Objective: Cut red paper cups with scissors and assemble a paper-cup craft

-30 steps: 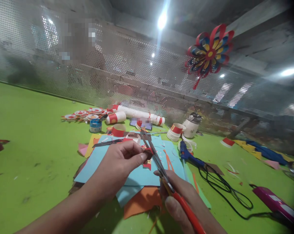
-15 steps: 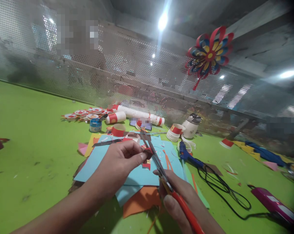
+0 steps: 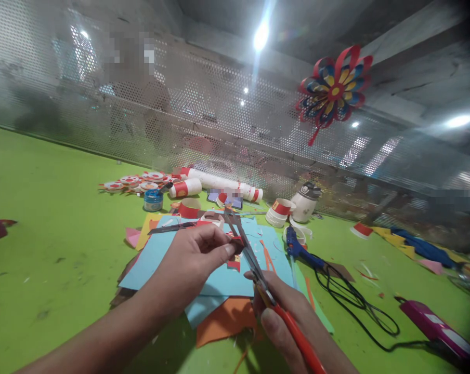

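My left hand (image 3: 198,262) pinches a small dark red piece of paper (image 3: 238,242) between thumb and fingers. Scissors (image 3: 254,265) with red-orange handles are gripped in my right hand (image 3: 284,311), their blades pointing up and away from me. The blades stand slightly parted, right at the edge of the paper piece. Beneath both hands lie light blue paper sheets (image 3: 153,265), with an orange sheet (image 3: 225,322) sticking out at the near side. A small red and yellow scrap (image 3: 234,264) rests on the blue paper just under the left fingertips.
A blue glue gun (image 3: 303,252) with a black cord lies to the right, near a magenta power strip (image 3: 433,322). Behind the paper stand paper cups (image 3: 279,212), a blue paint jar (image 3: 153,200) and a white paper tube (image 3: 219,182). A paper flower (image 3: 335,91) hangs above.
Almost nothing differs. Both hands, the paper piece and the scissors keep their places; only the whole view has shifted very slightly.
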### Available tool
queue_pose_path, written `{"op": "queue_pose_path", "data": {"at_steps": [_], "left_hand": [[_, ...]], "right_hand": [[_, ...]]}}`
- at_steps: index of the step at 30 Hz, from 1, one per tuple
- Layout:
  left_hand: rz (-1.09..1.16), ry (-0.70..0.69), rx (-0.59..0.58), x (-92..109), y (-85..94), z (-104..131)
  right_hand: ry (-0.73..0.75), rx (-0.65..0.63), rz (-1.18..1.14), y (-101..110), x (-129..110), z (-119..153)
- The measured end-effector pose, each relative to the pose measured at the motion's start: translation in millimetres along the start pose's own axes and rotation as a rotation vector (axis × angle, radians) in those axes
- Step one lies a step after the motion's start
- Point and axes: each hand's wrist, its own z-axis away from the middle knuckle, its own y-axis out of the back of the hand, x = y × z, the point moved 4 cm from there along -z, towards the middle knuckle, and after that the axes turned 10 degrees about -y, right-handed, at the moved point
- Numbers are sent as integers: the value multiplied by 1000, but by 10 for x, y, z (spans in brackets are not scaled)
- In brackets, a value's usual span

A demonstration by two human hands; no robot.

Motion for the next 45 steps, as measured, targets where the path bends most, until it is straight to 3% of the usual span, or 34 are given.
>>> {"op": "queue_pose_path", "data": {"at_steps": [45], "left_hand": [[5,0,-16,-48,-10,-16]], "right_hand": [[15,-4,13,-21,69,-44]]}}
